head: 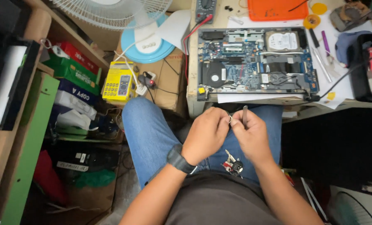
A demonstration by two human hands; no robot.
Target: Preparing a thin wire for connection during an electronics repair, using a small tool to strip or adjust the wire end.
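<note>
My left hand (206, 133), with a black watch on its wrist, and my right hand (252, 135) meet over my lap in blue jeans. My right hand holds a thin grey metal tool (244, 114) upright. Between the fingertips of both hands is a small metal part (230, 119), too small to identify. A bunch of keys (233, 164) lies on my lap below the hands. An opened laptop (256, 62) with its blue circuit board, fan and hard drive exposed lies on the table just beyond my hands.
An orange tray (277, 9), a multimeter (205, 9) with red and black leads, tape rolls and hand tools lie on the table. A fan base (148, 41), a yellow meter (120, 81) on a cardboard box and shelves with boxes stand at the left.
</note>
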